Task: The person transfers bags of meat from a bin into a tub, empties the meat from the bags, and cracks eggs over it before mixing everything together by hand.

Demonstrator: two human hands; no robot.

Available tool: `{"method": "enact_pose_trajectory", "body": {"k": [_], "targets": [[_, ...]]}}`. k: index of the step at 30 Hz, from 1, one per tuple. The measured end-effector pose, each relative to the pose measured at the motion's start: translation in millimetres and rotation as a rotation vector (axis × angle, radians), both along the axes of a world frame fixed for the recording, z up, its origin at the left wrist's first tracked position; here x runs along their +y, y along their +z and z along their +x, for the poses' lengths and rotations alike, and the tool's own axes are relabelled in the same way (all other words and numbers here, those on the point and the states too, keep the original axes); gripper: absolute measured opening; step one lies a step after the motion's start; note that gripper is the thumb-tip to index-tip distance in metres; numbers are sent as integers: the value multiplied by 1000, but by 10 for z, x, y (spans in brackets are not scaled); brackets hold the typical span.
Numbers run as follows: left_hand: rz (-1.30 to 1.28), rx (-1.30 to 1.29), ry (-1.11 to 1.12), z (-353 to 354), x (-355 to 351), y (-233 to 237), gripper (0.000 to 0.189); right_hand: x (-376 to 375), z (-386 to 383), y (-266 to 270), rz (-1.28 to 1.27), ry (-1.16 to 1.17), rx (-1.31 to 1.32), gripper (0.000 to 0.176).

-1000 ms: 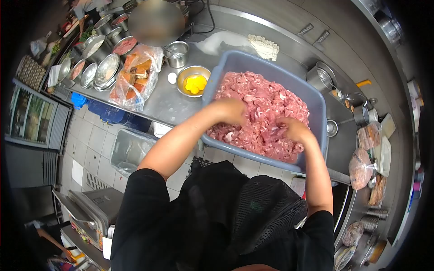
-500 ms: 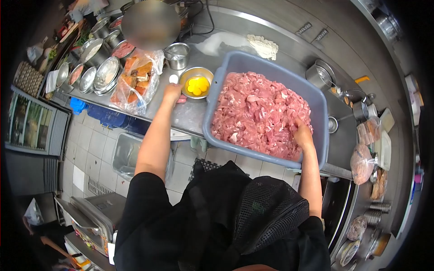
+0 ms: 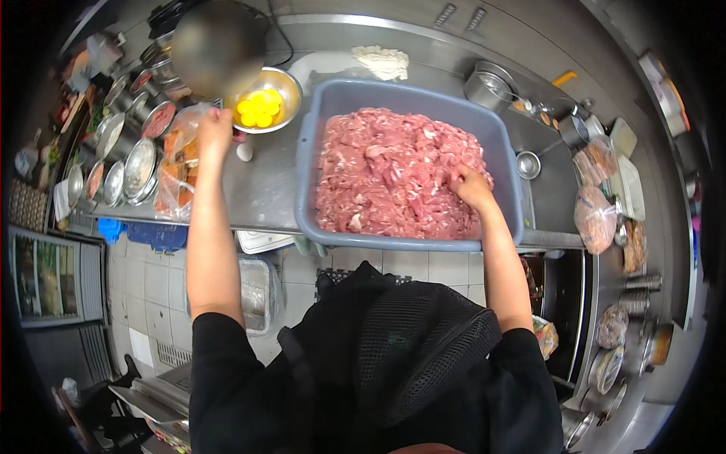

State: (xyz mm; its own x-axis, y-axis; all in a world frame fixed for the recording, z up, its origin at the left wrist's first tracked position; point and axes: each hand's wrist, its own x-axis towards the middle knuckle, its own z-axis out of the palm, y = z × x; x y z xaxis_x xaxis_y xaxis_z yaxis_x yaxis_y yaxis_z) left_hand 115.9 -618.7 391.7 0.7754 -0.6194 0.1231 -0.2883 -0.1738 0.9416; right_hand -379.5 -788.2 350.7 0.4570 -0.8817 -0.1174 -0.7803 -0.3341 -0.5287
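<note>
My left hand (image 3: pixel 215 133) is closed at the near left rim of a round metal bowl (image 3: pixel 291 85) holding several yellow egg yolks (image 3: pixel 259 107). The bowl looks raised above the steel counter. Just below it lies a small white egg-like object (image 3: pixel 244 152), beside a pink piece partly hidden by my wrist. A large grey-blue tub (image 3: pixel 305 163) full of raw sliced meat (image 3: pixel 397 170) stands at the centre. At the meat's right side, my right hand (image 3: pixel 472 186) has its fingers curled against the pieces.
Bagged orange-brown food (image 3: pixel 175 181) and several metal bowls (image 3: pixel 141 163) stand at the left. A white cloth-like heap (image 3: pixel 382 62) lies behind the tub. Pots (image 3: pixel 488 89), a ladle (image 3: pixel 528 164) and bagged meat (image 3: pixel 595 219) are at the right. A blurred round area hides the back left.
My left hand has left the white object and closed at the bowl, which looks lifted and nearer. My right hand has come up to the meat's surface. The whole view has shifted.
</note>
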Motion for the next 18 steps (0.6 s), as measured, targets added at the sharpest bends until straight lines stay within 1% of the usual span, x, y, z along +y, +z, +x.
{"method": "enact_pose_trajectory", "body": {"k": [1, 3, 4, 5, 7, 8, 9, 11, 13, 14, 15, 16, 17, 18], "targets": [[-13, -10, -26, -124, -31, 227, 23, -12, -24, 30, 0, -17, -5, 10], [-2, -30, -82, -373, -154, 542, 22, 40, 32, 103, 118, -26, -104, 20], [0, -93, -130, -514, -235, 650, 22, 29, 33, 102, 125, -26, -121, 26], [0, -156, -177, -667, -311, 749, 22, 53, 29, 93, 126, -35, -130, 26], [67, -304, -245, -1033, -471, 893, 21, 117, 59, 153, -63, -96, -211, 30], [68, -313, -252, -1221, -554, 921, 21, 126, 63, 204, -43, -135, -208, 33], [87, -494, -300, -1410, -637, 933, 20, 131, 55, 224, -43, -144, -215, 33], [119, -857, -396, -1762, -794, 914, 19, 137, 18, 241, -222, -210, -214, 33], [10, -936, -477, -2058, -944, 796, 17, 142, -10, 231, -238, -259, -224, 33], [23, -982, -519, -2183, -1001, 758, 13, 137, -20, 221, -276, -266, -261, 33], [22, -983, -531, -2306, -1014, 767, 13, 126, -32, 209, -313, -271, -296, 34], [-14, -1007, -610, -2412, -1009, 783, 12, 92, -43, 169, -290, -275, -286, 40], [-48, -1029, -685, -2498, -1010, 787, 12, 66, -56, 117, -287, -279, -285, 40], [-45, -1123, -705, -2567, -1016, 798, 12, 57, -41, 94, -376, -272, -334, 44]]}}
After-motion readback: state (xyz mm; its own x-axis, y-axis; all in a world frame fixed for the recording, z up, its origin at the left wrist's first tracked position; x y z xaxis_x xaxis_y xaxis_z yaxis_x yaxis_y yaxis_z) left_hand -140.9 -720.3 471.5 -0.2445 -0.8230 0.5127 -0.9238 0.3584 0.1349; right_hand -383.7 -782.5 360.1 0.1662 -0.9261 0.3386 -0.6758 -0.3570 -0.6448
